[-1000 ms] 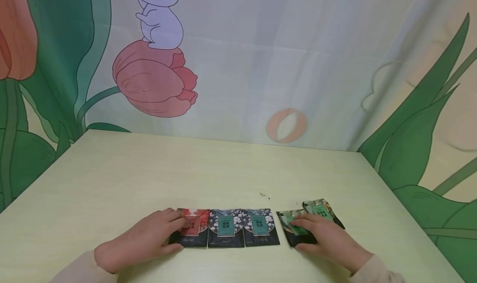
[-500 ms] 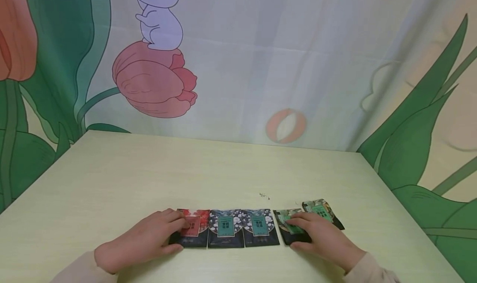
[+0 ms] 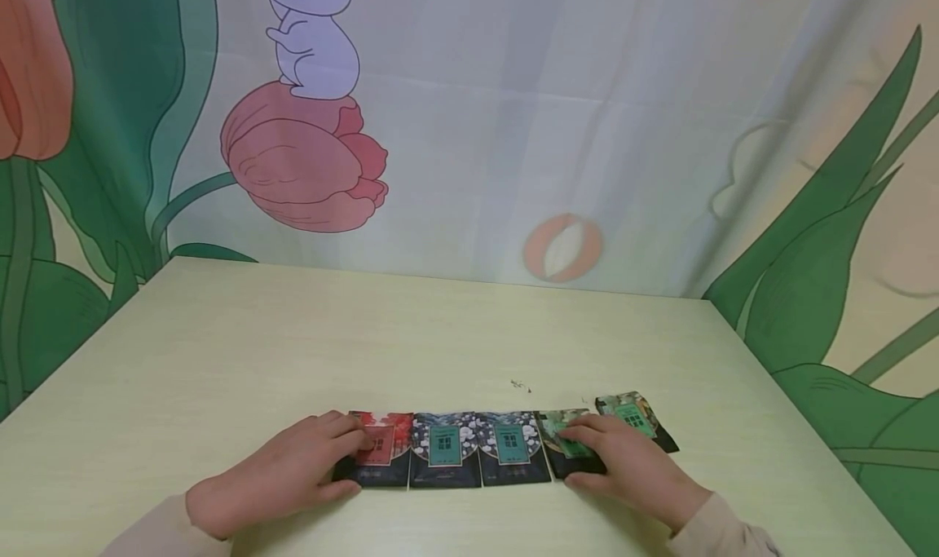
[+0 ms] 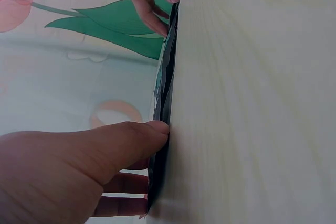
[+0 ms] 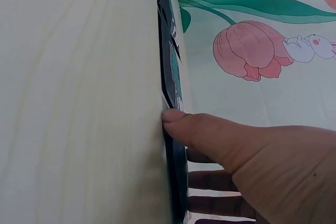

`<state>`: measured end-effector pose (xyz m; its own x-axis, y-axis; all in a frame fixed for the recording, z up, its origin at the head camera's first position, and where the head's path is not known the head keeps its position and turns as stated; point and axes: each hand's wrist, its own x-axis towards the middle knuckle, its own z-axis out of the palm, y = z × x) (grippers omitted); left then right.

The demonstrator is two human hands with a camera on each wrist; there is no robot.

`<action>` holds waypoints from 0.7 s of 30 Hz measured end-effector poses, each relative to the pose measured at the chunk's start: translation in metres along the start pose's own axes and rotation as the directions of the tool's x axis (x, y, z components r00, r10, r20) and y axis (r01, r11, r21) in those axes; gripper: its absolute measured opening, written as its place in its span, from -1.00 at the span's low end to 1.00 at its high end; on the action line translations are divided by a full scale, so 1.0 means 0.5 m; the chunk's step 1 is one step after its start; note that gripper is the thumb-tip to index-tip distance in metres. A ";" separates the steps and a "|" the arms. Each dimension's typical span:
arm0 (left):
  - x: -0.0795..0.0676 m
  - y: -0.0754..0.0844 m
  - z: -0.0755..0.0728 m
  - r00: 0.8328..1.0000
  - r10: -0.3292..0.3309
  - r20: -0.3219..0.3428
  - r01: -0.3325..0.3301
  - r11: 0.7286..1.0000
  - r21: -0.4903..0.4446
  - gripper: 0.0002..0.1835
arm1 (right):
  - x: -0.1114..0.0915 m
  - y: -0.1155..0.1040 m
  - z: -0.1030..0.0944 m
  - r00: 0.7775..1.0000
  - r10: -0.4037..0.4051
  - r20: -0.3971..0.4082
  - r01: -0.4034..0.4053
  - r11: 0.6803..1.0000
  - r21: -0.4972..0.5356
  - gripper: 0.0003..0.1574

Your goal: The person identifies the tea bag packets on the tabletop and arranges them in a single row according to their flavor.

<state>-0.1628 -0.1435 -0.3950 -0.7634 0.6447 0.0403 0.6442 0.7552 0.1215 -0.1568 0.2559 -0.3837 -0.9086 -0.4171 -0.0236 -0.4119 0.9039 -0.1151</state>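
On the table, my left hand (image 3: 289, 467) lies over the left part of a red and black sachet (image 3: 389, 457), fingertips on its top and thumb (image 4: 149, 136) against its near edge. Two dark floral sachets (image 3: 444, 451) with teal labels follow in the row to its right. My right hand (image 3: 627, 463) rests its fingers on a green and black sachet (image 3: 561, 451), its thumb (image 5: 184, 121) at the near edge; the hand hides part of it. That sachet touches or slightly overlaps the row's end. Another green sachet (image 3: 637, 418) lies tilted beyond the right hand.
The pale table (image 3: 381, 337) reaches back to a hanging printed cloth (image 3: 469, 133) with tulips and a white rabbit. A small dark mark (image 3: 521, 386) shows on the tabletop behind the row.
My right hand has slid the green sachet leftward, up against the row of sachets. The left hand and the tilted green sachet have stayed in place.
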 end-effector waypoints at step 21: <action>-0.001 -0.002 0.001 1.000 0.011 -0.008 -0.011 1.000 0.002 -0.52 | -0.002 -0.003 -0.001 1.000 -0.007 -0.009 0.007 1.000 -0.015 -0.33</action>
<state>-0.1629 -0.1443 -0.3957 -0.7566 0.6520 0.0495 0.6526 0.7482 0.1195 -0.1552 0.2551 -0.3828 -0.9061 -0.4228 -0.0143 -0.4194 0.9023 -0.1000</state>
